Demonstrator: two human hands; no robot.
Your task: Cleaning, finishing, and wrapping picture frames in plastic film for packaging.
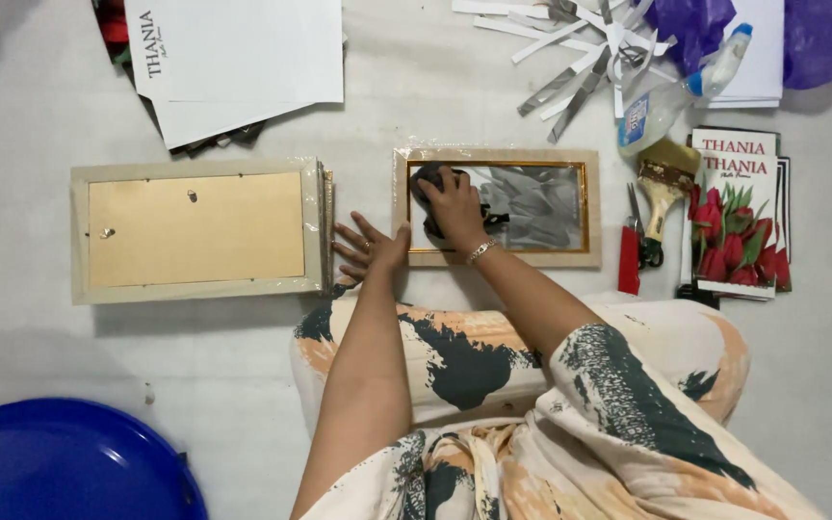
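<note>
Both hands are on the job mid-frame: right hand [456, 207] is clenched on a dark cloth [428, 183] pressed to the glass of a gold-edged picture frame [498, 258], and left hand [370, 247] lies flat with fingers spread, touching that frame's left edge. Lower left there's a big blue plastic lid [69, 462]. Left of centre sits a stack of frames [195, 229] lying back-up. Upper right has a spray bottle [678, 91], then a paintbrush [664, 183], and red-handled scissors [631, 252] just beside it.
</note>
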